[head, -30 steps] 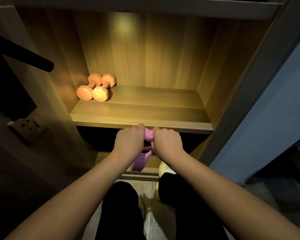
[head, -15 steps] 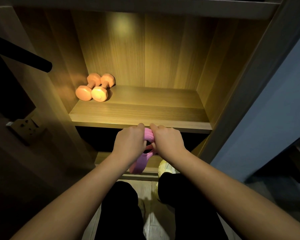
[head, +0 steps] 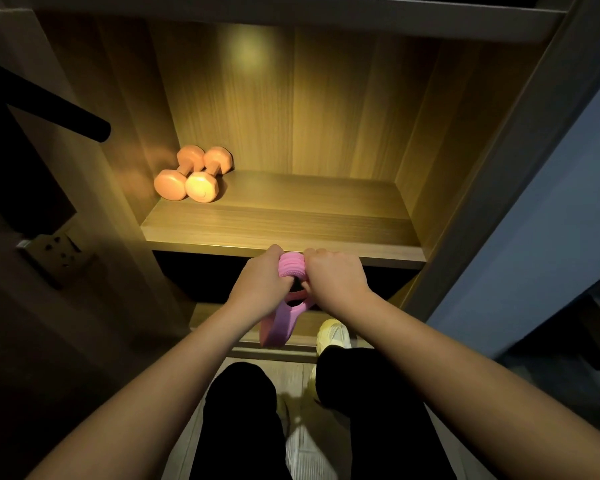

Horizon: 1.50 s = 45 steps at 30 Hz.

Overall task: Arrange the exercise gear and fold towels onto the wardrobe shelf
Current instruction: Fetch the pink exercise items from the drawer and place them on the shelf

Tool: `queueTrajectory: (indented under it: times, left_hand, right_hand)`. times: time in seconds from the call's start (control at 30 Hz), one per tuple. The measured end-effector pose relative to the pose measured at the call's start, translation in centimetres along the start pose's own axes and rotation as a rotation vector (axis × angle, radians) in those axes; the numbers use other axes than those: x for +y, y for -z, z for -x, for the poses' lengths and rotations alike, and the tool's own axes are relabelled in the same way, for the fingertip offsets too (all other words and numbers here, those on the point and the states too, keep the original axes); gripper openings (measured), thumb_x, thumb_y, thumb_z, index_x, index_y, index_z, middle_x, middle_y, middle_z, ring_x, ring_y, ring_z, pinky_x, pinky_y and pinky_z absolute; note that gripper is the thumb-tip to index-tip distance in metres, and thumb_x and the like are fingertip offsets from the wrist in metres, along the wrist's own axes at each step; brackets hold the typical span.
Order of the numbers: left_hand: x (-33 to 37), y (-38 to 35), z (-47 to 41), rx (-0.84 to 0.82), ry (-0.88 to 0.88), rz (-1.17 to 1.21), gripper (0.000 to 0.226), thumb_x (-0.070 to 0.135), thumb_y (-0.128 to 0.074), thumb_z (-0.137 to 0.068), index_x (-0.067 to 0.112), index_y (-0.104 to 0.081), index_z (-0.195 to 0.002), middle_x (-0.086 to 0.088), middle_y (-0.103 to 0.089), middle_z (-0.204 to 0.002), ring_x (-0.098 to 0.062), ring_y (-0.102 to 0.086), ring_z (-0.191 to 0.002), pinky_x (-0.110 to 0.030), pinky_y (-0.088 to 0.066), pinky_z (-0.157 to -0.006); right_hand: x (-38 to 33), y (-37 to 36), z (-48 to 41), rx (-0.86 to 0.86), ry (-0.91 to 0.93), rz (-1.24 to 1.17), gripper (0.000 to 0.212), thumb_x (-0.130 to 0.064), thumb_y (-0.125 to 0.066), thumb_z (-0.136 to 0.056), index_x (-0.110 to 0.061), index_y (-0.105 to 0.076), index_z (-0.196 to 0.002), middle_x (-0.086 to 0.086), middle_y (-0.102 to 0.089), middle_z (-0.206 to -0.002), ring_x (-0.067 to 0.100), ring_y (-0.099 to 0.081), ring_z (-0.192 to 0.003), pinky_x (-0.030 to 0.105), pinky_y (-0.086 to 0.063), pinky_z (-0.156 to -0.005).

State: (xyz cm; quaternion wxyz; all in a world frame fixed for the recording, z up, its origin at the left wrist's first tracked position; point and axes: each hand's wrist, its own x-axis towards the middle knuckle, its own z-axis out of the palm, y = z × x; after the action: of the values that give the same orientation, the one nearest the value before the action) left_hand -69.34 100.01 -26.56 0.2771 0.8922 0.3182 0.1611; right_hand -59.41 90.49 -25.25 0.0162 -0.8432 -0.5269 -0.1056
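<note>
You hold the pink exerciser (head: 291, 269) between both hands, just in front of the shelf's (head: 291, 220) front edge and about level with it. Your left hand (head: 260, 284) is curled round its left side and your right hand (head: 336, 277) round its right, knuckles up, so both are clenched on it. The ribbed pink pad shows between them, and the paler lilac part hangs down below the shelf.

On the shelf, two orange dumbbells (head: 193, 174) lie side by side and touching, in the back left corner against the side wall. The rest of the board shows only wood grain under the warm light.

Below the shelf, near its right end, you can see a pale shoe (head: 333, 336) on the floor beside your dark trouser legs. Left of the shelf, outside the wardrobe, a black bar (head: 49, 102) juts out above a wall socket (head: 54, 252).

As for progress, the dumbbells look done. The exerciser is not yet set down and wants a spot on the board, likely beside the dumbbells. No towels are in view, so the folding appears to be all ahead of you.
</note>
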Motion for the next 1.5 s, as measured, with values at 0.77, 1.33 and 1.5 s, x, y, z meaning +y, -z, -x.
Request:
queueTrajectory:
  times: [0.77, 1.33, 1.5]
  left_hand:
    - [-2.8, 4.1, -2.1, -0.396, 0.071, 0.879, 0.027, 0.012, -0.062, -0.092, 0.01, -0.062, -0.119, -0.006, -0.073, -0.088, -0.017, -0.07, -0.089, -0.021, -0.054, -0.08]
    - [-8.5, -0.3, -8.8, 0.185, -0.095, 0.346, 0.061, 0.04, -0.081, -0.069, 0.031, -0.047, -0.118, 0.021, -0.056, -0.109, 0.002, -0.053, -0.107, -0.012, -0.04, -0.086]
    - [-8.8, -0.6, -14.6, 0.396, -0.083, 0.166, 0.026, 0.021, -0.081, -0.076, 0.013, -0.058, -0.083, 0.006, -0.053, -0.087, -0.005, -0.048, -0.082, -0.015, -0.04, -0.065]
  right_hand:
    - [4.9, 1.8, -2.3, -0.332, -0.216, -1.43, 0.032, -0.01, -0.075, -0.083, -0.005, -0.068, -0.114, 0.001, -0.072, -0.085, 0.003, -0.068, -0.072, 0.017, -0.053, -0.059]
    - [8.6, 2.0, -18.8, -0.26, -0.444, -1.759, 0.024, -0.018, -0.075, -0.082, -0.004, -0.071, -0.101, 0.011, -0.076, -0.092, 0.019, -0.074, -0.081, 0.028, -0.058, -0.062]
    - [9.7, -0.9, -25.1, -0.246, -0.438, -1.852, 0.031, -0.022, -0.075, -0.079, -0.011, -0.07, -0.107, 0.009, -0.075, -0.099, 0.02, -0.073, -0.09, 0.033, -0.059, -0.067]
